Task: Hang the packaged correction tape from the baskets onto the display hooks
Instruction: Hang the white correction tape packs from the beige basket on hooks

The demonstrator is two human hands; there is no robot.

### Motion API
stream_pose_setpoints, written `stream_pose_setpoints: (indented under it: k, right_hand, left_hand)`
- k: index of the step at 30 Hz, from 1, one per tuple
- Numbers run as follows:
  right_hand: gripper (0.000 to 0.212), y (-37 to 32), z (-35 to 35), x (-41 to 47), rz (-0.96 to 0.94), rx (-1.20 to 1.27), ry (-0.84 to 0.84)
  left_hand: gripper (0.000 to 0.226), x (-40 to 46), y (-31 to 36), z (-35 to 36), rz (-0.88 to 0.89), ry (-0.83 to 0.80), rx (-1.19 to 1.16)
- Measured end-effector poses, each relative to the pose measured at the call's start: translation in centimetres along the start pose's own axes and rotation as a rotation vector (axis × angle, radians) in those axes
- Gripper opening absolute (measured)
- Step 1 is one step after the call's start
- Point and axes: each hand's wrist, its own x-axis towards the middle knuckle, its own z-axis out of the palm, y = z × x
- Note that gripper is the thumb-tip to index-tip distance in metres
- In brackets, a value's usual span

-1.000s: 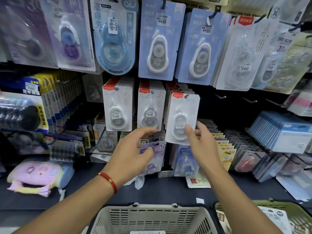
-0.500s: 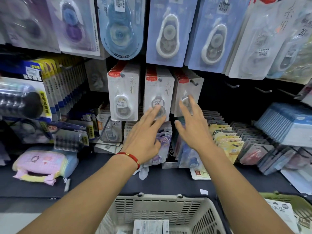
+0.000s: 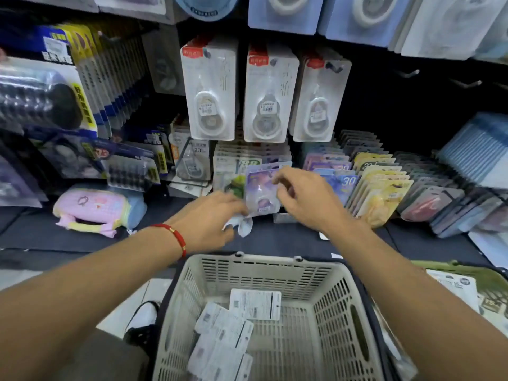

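Three rows of white correction tape packs hang on display hooks, the left [image 3: 210,89], the middle [image 3: 270,92] and the right [image 3: 319,99]. Below me stands a beige basket [image 3: 264,260] with several white packs [image 3: 255,304] lying face down on its bottom. My left hand [image 3: 211,220], with a red bracelet on the wrist, hovers low over the shelf next to a crumpled white scrap [image 3: 243,225]. My right hand [image 3: 305,198] hangs with loosely curled fingers in front of a purple pack [image 3: 261,188]. I see nothing held in either hand.
A green basket [image 3: 450,266] with more packs sits at the lower right. Bare hooks [image 3: 409,73] stick out right of the white packs. Rows of coloured packs [image 3: 379,185] fill the shelf trays, and a pink pouch [image 3: 92,209] lies at the left.
Both hands have come down and back from the hanging white packs to just above the shelf. The pack my right hand held a second ago now hangs in the right row.
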Motion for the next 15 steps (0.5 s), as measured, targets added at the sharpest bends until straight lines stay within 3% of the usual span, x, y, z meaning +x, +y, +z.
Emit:
stream_pose_setpoints:
  k: [3, 6, 10, 15]
  right_hand:
    - [0.024, 0.0, 4.6, -3.7, 0.02, -0.111, -0.63]
    - [0.029, 0.6, 10.0, -7.9, 0.158, -0.142, -1.012]
    - [0.037, 1.1, 17.1, -13.6, 0.343, -0.027, -1.068]
    - [0.086, -0.6, 25.0, -20.3, 0.352, 0.158, -1.145]
  left_hand:
    - [0.051, -3.8, -2.4, 4.1, -0.105, -0.236, 0.1]
    - [0.066, -7.8, -4.2, 9.8, -0.251, -0.369, 0.165]
    - [0.077, -11.9, -3.5, 16.9, -0.343, -0.347, 0.118]
    - [0.072, -13.1, -2.3, 20.1, -0.425, -0.151, 0.081]
